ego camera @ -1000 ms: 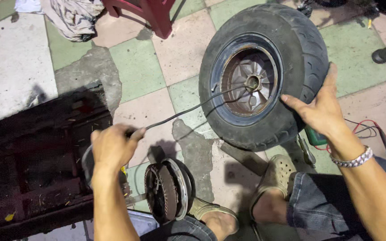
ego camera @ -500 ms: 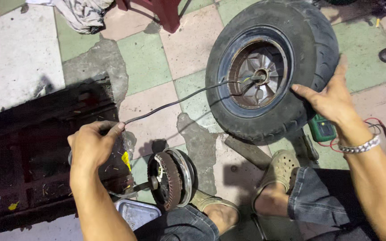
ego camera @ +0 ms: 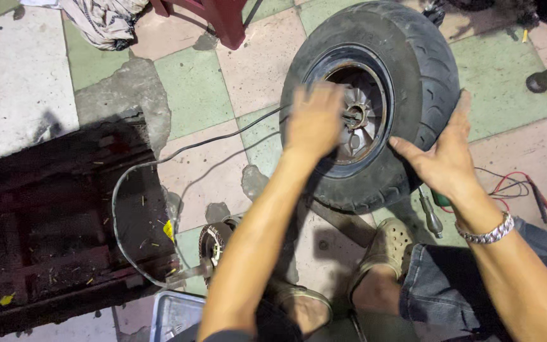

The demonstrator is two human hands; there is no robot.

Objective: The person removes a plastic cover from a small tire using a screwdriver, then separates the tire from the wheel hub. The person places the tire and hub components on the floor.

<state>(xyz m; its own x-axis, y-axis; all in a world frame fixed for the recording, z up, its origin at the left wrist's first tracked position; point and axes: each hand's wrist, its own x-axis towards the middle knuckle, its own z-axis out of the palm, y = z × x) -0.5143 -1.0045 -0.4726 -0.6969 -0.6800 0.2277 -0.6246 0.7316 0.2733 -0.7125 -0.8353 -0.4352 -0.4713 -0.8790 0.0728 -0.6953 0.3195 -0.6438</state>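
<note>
**Left hand now at the wheel hub**

On the tiled floor, towards its far right corner, the small wheel [ego camera: 375,101] stands tilted. The left hand [ego camera: 314,120], a moment ago holding the thin black cable [ego camera: 178,152] near the dark panel [ego camera: 45,221], has let go and reaches the ribbed metal hub, fingers loosely spread. The right hand [ego camera: 441,155], open, steadies the grooved rubber tyre
</note>
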